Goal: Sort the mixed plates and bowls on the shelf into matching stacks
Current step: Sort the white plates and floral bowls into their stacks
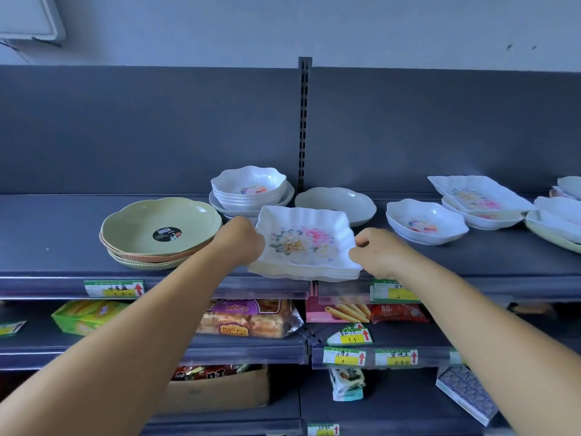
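Two bare forearms show, long and smooth, each widening from the wrist back toward the lower corners of the view. Neither carries a sleeve, cuff, glove, watch, bracelet or ring. The left hand [242,242] is seen from its back, knuckles rounded, its fingers hidden beyond the grip. The right hand [375,251] shows thumb and curled fingers [361,242], with short nails just visible. No marks, tattoos or plasters show behind either grip along the arms.

Square plates [304,243] right of round plates [160,231] (front edge)
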Tool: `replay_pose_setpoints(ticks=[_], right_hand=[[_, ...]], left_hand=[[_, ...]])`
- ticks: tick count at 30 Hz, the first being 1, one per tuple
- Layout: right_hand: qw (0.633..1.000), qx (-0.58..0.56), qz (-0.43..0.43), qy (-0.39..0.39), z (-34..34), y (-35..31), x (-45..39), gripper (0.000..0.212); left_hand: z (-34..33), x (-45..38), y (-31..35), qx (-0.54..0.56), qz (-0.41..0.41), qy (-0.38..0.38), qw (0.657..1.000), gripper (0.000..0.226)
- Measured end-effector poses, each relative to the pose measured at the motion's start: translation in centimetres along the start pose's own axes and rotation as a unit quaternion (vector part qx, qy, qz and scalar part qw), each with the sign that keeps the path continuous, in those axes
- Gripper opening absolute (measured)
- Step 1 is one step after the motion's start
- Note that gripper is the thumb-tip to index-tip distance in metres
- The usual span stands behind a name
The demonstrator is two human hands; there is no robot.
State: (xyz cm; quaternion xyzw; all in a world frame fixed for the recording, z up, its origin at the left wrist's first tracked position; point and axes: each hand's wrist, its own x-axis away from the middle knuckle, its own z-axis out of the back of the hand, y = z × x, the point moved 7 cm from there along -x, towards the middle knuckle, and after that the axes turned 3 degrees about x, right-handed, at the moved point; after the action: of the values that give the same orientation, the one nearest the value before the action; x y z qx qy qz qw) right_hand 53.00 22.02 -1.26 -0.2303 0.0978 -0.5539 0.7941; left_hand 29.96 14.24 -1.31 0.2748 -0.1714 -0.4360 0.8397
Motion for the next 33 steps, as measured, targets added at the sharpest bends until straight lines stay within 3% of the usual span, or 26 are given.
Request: replay_pose_setpoints(ticks=[3,10,13,20,23,25,28,33], right_hand=[[0.999,-0.033,-0.028,-0.025,-0.6,0.7,-0.6,0.031],[0.997,-0.062,-0.032,-0.037,-0.8,1.5,-0.7,0.022],[0.997,-0.063,-0.032,-0.041,-0.8,1.6,-0.8,0.017],[0.952,-0.295,-0.081,-0.014,0.2,3.8,-4.6,0.013],[0.929,-0.353,-0.106,-0.020,0.1,4.5,-7.2,0.027],[0.924,-0.362,-0.118,-0.027,-0.3,4.8,-9.1,0.033],[0.918,-0.374,-0.126,-0.034,-1.0,5.1,-11.4,0.031],[0.919,-0.374,-0.125,-0.028,-1.1,5.6,-13.6,0.030]], left_hand=[[-0.3,0.3,0.5,-0.001,0.007,-0.031,0.999,0.033],[-1.4,1.1,0.8,0.027,0.014,-0.056,0.998,0.033],[-2.3,1.2,0.3,0.054,0.030,-0.070,0.996,0.020],[-2.9,0.5,0.0,0.145,0.042,-0.052,0.987,0.019],[-2.5,0.7,1.1,0.060,0.044,-0.038,0.997,0.021],[-2.5,0.8,1.4,-0.094,0.010,-0.039,0.995,0.032],[-2.1,0.2,0.5,0.030,0.070,-0.011,0.997,0.026],[-1.8,-0.4,0.7,-0.017,0.060,0.004,0.998,0.031]])
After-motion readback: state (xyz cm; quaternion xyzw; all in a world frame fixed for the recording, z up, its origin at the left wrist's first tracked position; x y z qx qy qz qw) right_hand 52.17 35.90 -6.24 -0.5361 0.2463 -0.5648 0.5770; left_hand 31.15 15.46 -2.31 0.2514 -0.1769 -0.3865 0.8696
